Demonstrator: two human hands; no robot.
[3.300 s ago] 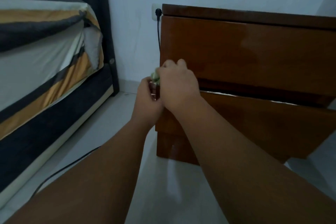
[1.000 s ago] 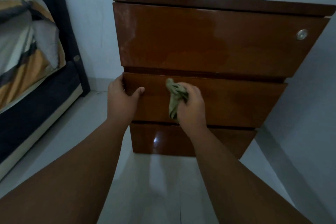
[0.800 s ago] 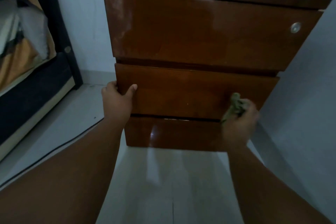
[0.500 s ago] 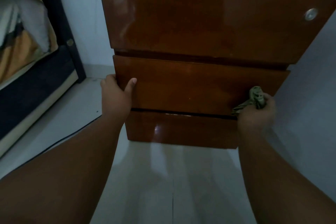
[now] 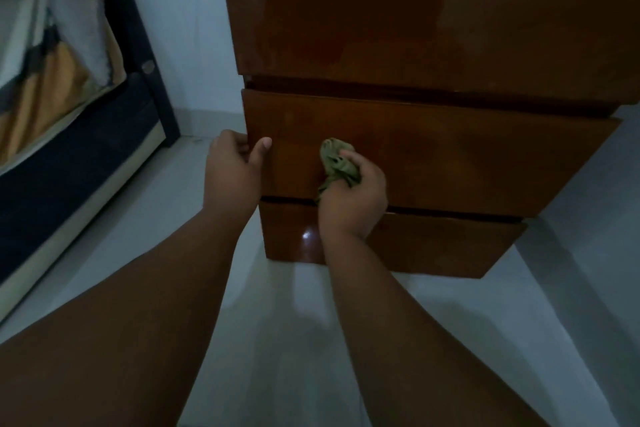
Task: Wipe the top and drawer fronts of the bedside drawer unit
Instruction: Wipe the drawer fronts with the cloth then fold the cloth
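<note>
The brown wooden drawer unit (image 5: 433, 28) fills the upper right, with three glossy drawer fronts; its top is out of frame. My right hand (image 5: 353, 201) is shut on a crumpled green cloth (image 5: 337, 165) and presses it against the left part of the middle drawer front (image 5: 467, 163). My left hand (image 5: 232, 173) grips the left edge of that same drawer front, thumb on the face and fingers round the side. The bottom drawer front (image 5: 433, 246) sits just below my right wrist.
A bed (image 5: 52, 80) with a striped sheet and a dark frame stands at the left. A pale tiled floor (image 5: 277, 340) runs between bed and unit. A white wall (image 5: 180, 28) lies behind, and another wall closes in at the right (image 5: 595, 218).
My right hand has swept the cloth from the right end of the middle drawer front back to its left part. My left hand stays on the left edge. The view has tilted down.
</note>
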